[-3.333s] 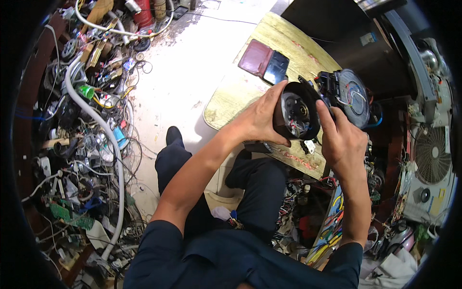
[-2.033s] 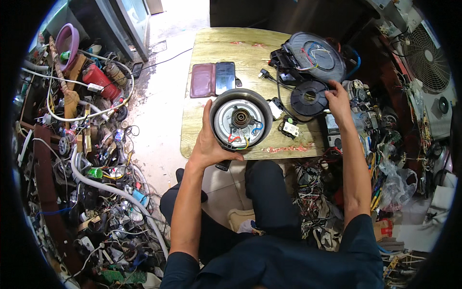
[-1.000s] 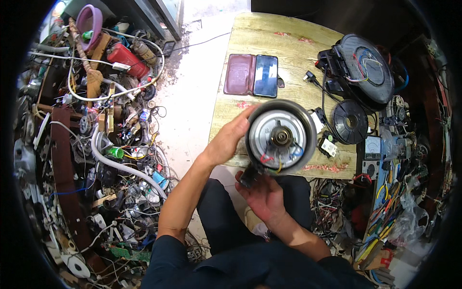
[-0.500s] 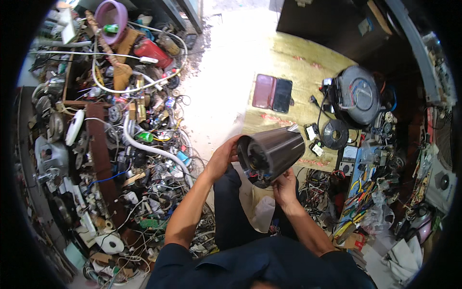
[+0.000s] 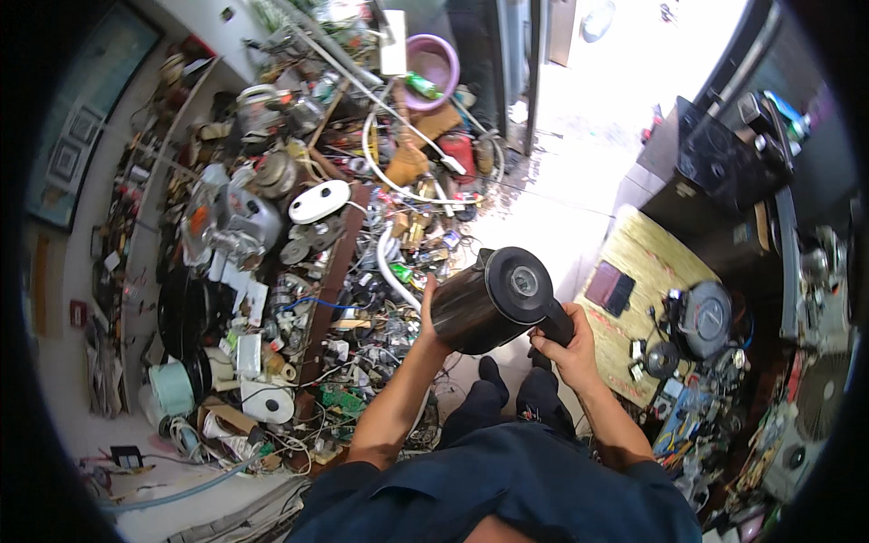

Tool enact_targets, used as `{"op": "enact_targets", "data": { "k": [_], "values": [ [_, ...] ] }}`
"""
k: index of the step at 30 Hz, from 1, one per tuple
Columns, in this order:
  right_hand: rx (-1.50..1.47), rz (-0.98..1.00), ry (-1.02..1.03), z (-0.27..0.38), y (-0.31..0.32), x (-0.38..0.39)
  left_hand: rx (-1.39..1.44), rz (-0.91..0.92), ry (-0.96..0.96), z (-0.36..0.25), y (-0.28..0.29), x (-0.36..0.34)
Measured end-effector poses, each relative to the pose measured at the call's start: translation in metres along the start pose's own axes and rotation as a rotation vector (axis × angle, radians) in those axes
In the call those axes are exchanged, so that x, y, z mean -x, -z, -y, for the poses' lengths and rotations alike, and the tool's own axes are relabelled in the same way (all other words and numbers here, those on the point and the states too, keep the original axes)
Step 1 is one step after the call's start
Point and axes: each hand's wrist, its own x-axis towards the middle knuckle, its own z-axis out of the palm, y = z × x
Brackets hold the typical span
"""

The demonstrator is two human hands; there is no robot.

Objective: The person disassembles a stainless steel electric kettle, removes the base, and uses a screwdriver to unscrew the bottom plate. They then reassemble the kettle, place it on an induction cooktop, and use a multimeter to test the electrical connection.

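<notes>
Between my hands is a dark metal electric kettle (image 5: 466, 312), tilted so that its round black lid (image 5: 502, 271) faces up. My left hand (image 5: 431, 324) is cupped against the left side of the kettle's body, near its base, and the fingers behind it are partly hidden. Over on the right, my right hand (image 5: 574, 351) is closed round the black handle (image 5: 558, 323). The kettle hangs in the air above my legs and feet, clear of any surface. Its base points away from view.
Heaped parts, cables and a purple basin (image 5: 445, 47) fill the left side. A brown plank (image 5: 330, 303) crosses the heap. To the right, a low wooden board (image 5: 665, 258) bears a folding phone case (image 5: 610, 288) and a grey round appliance (image 5: 706, 317). Tools lie beyond.
The kettle has turned from showing its open underside to showing its lid. My right hand has come round onto the handle. The view has swung left, and my feet now show.
</notes>
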Motion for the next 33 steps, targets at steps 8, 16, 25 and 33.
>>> {"op": "enact_targets", "data": {
  "k": [8,16,25,33],
  "values": [
    [0.047,0.495,-0.217,0.033,-0.023,-0.101,0.282,0.427,0.008,-0.061,0.023,-0.032],
    [0.276,0.43,-0.541,0.046,-0.004,-0.237,0.018,0.329,-0.189,-0.124,-0.032,-0.105],
    [0.162,0.496,-0.756,0.078,0.015,-0.346,-0.144,0.214,-0.277,-0.168,-0.07,-0.179],
    [0.165,0.524,-0.795,0.089,-0.015,-0.405,-0.033,0.18,-0.234,-0.225,-0.099,-0.223]
  ]
}}
